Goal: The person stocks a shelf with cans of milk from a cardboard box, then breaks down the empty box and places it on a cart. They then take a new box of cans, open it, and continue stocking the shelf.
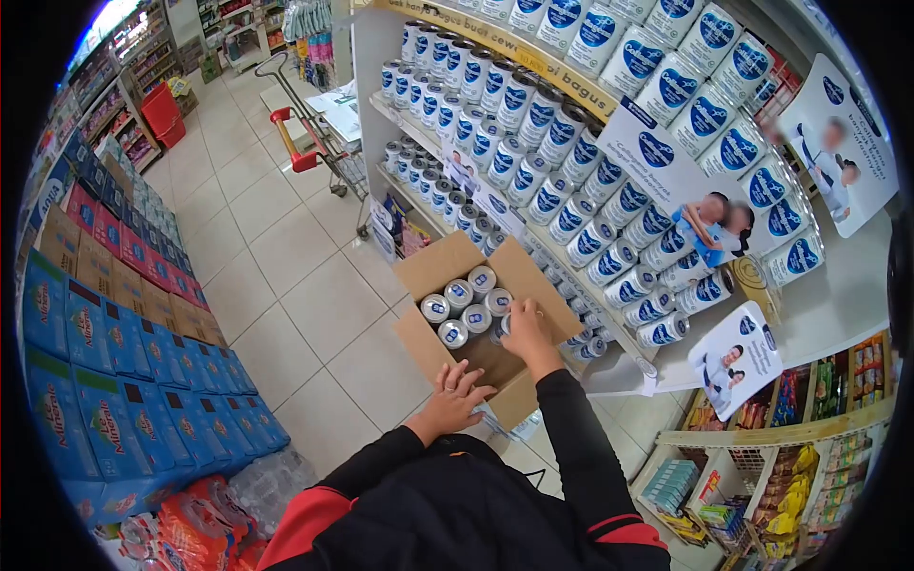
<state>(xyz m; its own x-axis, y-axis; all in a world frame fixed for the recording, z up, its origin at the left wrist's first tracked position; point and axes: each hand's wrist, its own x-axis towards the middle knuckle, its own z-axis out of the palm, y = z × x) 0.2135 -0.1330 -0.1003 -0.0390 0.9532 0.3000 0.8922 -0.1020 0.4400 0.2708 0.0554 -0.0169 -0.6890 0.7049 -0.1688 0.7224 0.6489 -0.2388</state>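
An open cardboard box [440, 265] stands before me with its flaps folded out. Several white cans [458, 293] with silver tops and blue marks stand upright in its far part, while bare cardboard shows nearer me. My right hand [529, 333] reaches into the box from the right, its fingers closed on a can at the edge of the group; the hand covers most of that can. At the box's near left edge, my left hand [457, 396] lies with fingers spread, holding nothing.
Shelves [562, 233] packed with blue-and-white cans rise to the right, with promotional cards [735, 362] sticking out. A red-handled trolley [305, 143] stands beyond the box. Stacked blue cartons [124, 409] line the left. Snack shelves [762, 443] are at lower right.
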